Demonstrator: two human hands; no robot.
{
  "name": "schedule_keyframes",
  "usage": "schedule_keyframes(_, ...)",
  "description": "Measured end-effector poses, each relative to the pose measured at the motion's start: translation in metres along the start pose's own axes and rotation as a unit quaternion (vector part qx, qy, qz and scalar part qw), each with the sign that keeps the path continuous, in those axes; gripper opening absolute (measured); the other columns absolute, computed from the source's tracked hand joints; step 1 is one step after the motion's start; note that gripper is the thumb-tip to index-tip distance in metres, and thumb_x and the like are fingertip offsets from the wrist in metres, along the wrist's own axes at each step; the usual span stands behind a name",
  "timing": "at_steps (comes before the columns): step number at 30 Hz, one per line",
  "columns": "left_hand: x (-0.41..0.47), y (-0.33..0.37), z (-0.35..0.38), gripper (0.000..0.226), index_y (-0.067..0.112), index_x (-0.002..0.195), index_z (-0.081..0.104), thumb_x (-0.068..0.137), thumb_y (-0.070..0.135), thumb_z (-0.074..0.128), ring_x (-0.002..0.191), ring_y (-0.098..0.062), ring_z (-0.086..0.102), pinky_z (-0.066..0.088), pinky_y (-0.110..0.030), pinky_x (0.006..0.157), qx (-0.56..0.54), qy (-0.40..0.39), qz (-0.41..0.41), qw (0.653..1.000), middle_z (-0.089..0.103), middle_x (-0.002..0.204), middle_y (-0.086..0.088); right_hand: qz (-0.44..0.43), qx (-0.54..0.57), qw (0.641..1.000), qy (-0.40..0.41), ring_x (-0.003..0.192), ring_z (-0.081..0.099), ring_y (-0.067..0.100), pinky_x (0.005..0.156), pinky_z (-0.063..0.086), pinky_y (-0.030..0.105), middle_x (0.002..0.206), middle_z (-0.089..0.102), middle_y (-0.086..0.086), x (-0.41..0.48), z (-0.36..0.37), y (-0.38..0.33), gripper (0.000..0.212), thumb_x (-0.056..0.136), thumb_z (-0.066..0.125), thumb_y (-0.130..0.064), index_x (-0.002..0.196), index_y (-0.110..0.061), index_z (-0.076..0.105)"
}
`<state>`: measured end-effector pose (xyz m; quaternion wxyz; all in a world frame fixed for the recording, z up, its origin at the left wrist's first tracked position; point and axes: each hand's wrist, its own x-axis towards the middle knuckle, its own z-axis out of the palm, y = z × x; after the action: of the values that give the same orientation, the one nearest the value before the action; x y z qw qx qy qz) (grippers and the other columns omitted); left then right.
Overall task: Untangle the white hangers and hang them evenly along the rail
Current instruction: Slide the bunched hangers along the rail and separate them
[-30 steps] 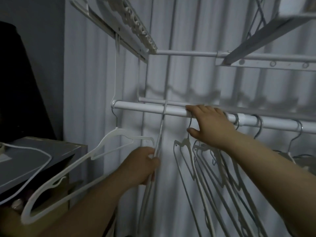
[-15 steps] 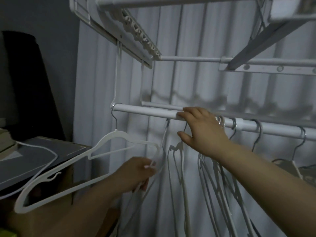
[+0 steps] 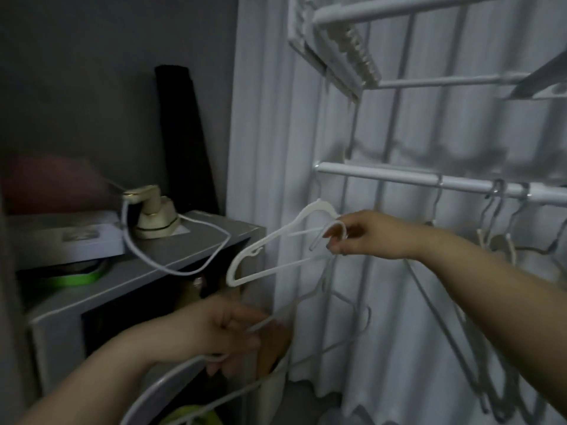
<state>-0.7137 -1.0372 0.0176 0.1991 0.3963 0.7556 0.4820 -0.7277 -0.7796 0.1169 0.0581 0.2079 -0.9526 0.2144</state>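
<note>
Low in the middle of the frame the left hand point(image 3: 233, 335) curls its fingers round the thin arm of a white hanger point(image 3: 267, 323). Above it, at centre, the right hand point(image 3: 359, 234) pinches a curved hanger loop point(image 3: 336, 223) between thumb and fingers. Just left of that hand a thicker hanger point(image 3: 276, 250) slants down-left under the left end of the rail point(image 3: 399, 178), more hangers point(image 3: 491, 237) bunch along it at the right edge, and a white curtain point(image 3: 414, 348) hangs behind, with a grey cabinet point(image 3: 214, 237) at left.

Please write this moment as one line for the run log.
right grip: holds white hanger below rail | left grip: holds second hanger | stage: untangling
</note>
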Motion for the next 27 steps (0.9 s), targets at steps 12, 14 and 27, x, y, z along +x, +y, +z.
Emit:
schedule_keyframes(12,-0.129,-0.011,-0.001,0.030,0.027,0.100,0.059,0.088,0.002,0.047,0.042,0.001,0.058,0.046,-0.012,0.049,-0.014,-0.016,-0.092,0.996,0.069,0.054,0.008,0.032,0.235,0.949,-0.207,0.052,0.065,0.007,0.056,0.056,0.017,0.055,0.068,-0.002,-0.030,0.076,-0.082,0.021,0.082,0.058,0.005,0.076,-0.010,0.071)
schedule_keyframes(14,-0.139,-0.009,-0.004,0.017,0.028,0.100,0.060,0.086,0.020,0.056,0.048,-0.001,0.061,0.048,-0.014,0.051,-0.016,0.002,-0.100,0.995,0.072,0.063,0.006,0.035,0.250,0.951,-0.177,0.051,0.066,0.008,0.056,0.057,0.017,0.054,0.069,-0.001,-0.036,0.079,-0.087,0.020,0.081,0.059,0.005,0.073,-0.010,0.070)
schedule_keyframes(27,-0.137,-0.024,0.011,0.014,0.016,0.082,0.063,0.087,0.008,0.053,0.079,-0.012,0.054,0.038,-0.020,0.071,0.111,0.503,-0.072,0.854,0.062,0.087,-0.002,0.045,0.291,0.955,0.027,0.037,0.060,0.006,0.042,0.051,0.016,0.040,0.061,-0.003,-0.059,0.088,-0.098,0.020,0.085,0.059,-0.003,0.066,-0.010,0.058)
